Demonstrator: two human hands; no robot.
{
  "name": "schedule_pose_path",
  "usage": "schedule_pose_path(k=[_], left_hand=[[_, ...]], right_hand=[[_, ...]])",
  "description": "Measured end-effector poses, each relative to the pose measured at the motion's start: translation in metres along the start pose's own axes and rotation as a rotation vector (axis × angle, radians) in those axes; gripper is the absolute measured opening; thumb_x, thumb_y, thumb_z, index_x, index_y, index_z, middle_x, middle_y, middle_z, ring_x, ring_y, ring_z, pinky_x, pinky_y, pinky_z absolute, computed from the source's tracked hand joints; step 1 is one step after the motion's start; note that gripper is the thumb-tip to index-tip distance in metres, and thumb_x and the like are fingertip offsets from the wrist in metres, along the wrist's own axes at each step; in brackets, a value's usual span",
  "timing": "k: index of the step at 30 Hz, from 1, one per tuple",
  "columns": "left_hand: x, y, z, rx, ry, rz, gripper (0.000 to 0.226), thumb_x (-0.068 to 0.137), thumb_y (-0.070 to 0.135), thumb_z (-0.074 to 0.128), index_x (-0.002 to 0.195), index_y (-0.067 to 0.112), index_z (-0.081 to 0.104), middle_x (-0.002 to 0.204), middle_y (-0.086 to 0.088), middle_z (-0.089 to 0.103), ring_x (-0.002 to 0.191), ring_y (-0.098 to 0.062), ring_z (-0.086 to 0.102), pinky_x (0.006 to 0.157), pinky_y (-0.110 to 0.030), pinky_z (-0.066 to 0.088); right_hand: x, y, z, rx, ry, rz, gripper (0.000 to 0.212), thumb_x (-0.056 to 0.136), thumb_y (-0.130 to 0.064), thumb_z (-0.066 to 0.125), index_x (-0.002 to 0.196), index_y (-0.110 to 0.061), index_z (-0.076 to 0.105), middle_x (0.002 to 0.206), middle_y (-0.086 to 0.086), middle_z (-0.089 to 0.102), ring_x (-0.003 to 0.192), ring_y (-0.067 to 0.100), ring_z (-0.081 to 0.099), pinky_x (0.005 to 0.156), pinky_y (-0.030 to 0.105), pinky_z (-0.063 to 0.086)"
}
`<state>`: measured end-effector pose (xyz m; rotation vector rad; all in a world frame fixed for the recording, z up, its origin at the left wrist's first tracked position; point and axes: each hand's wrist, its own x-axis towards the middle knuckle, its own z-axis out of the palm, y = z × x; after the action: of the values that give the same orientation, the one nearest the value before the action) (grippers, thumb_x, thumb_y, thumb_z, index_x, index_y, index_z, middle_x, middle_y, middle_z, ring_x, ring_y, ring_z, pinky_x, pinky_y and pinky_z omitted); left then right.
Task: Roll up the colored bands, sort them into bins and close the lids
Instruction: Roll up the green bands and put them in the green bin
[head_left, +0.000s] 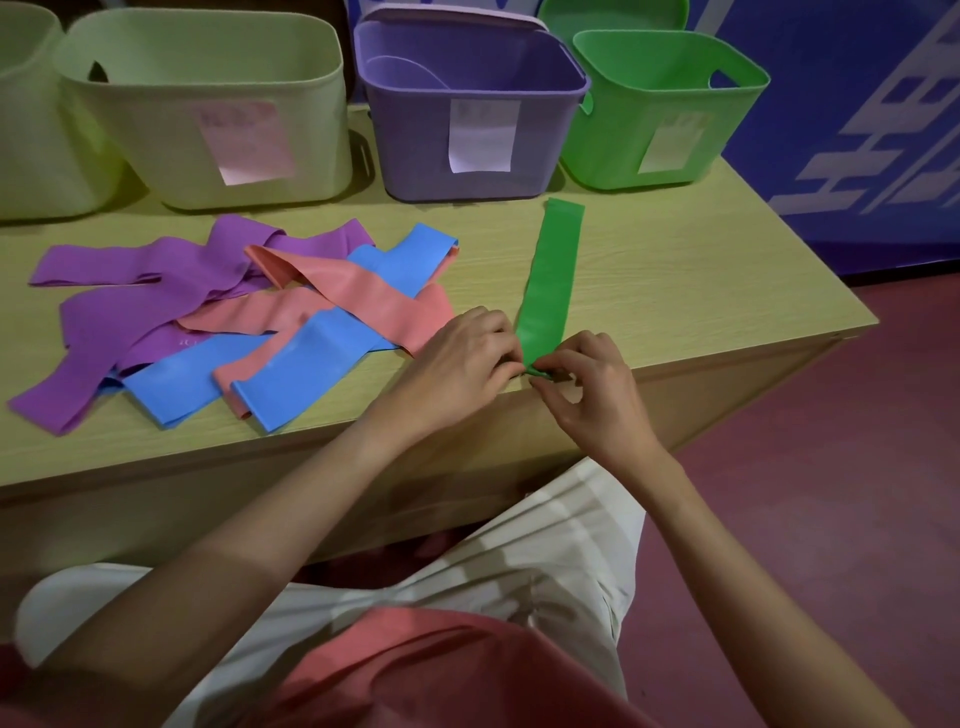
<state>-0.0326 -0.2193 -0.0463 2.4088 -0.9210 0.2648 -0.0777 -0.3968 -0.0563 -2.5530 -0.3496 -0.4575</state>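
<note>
**Stock on the table: bands and bins**

I log 1 green band (553, 275) lying flat and lengthwise on the wooden table (701, 291), its near end at the front edge. My left hand (462, 358) and right hand (592, 387) both pinch that near end, where a small tight roll has formed. To the left, a loose overlapping heap: purple bands (135, 291), pink bands (363, 296), blue bands (291, 364). Along the back, all open: 1 pale green bin (208, 130), 1 purple bin (467, 140), 1 green bin (660, 119), each labelled.
</note>
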Motion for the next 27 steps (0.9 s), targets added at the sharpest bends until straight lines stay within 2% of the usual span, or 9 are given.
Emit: schedule_pose_path(k=[5,10,14,17,23,27], left_hand=[[0.002,-0.002,-0.002,-0.008,-0.022,-0.004,0.017,0.087,0.024,0.069,0.096,0.009,0.07,0.094,-0.003,0.061,0.092,-0.016,0.051,0.077,-0.027,0.04],[0.005,-0.003,-0.002,-0.05,-0.05,-0.03,0.017,0.088,0.024,0.067,0.099,0.01,0.068,0.096,-0.002,0.063,0.093,-0.016,0.052,0.078,-0.031,0.043],[0.004,-0.001,-0.001,-0.071,-0.023,-0.051,0.012,0.089,0.021,0.066,0.091,0.01,0.062,0.088,-0.001,0.062,0.084,-0.015,0.051,0.072,-0.031,0.044],[0.004,0.0,0.0,-0.029,-0.012,-0.04,0.011,0.09,0.02,0.065,0.09,0.01,0.063,0.087,-0.002,0.062,0.085,-0.017,0.052,0.074,-0.034,0.045],[0.004,0.002,0.002,0.058,0.021,-0.045,0.018,0.093,0.025,0.059,0.099,0.01,0.067,0.093,-0.004,0.06,0.091,-0.019,0.051,0.078,-0.032,0.043],[0.005,0.002,0.002,0.082,0.039,-0.033,0.019,0.093,0.024,0.06,0.1,0.009,0.069,0.091,-0.005,0.059,0.089,-0.019,0.051,0.076,-0.034,0.044]], right_hand=[[0.005,0.002,-0.002,0.014,-0.019,-0.04,0.005,0.087,-0.007,0.067,0.091,-0.007,0.07,0.084,0.004,0.057,0.08,0.018,0.044,0.067,0.028,0.037],[0.007,0.007,-0.003,0.016,-0.044,-0.036,0.007,0.091,-0.01,0.061,0.091,-0.007,0.067,0.083,0.006,0.057,0.079,0.024,0.046,0.068,0.031,0.037],[0.007,0.007,-0.004,0.029,-0.041,-0.014,0.006,0.092,-0.011,0.062,0.091,-0.006,0.064,0.083,0.004,0.057,0.079,0.02,0.045,0.067,0.031,0.038],[0.007,0.009,-0.003,0.019,-0.033,-0.016,0.007,0.092,-0.012,0.061,0.088,-0.006,0.063,0.082,0.004,0.057,0.079,0.021,0.045,0.066,0.033,0.039],[0.003,0.01,0.001,-0.037,0.029,-0.022,0.006,0.09,-0.011,0.065,0.09,-0.005,0.067,0.085,0.006,0.057,0.083,0.02,0.043,0.067,0.025,0.035],[0.003,0.013,0.0,-0.052,0.035,-0.042,0.012,0.085,-0.012,0.071,0.096,-0.006,0.07,0.086,0.005,0.055,0.085,0.018,0.042,0.068,0.021,0.034]])
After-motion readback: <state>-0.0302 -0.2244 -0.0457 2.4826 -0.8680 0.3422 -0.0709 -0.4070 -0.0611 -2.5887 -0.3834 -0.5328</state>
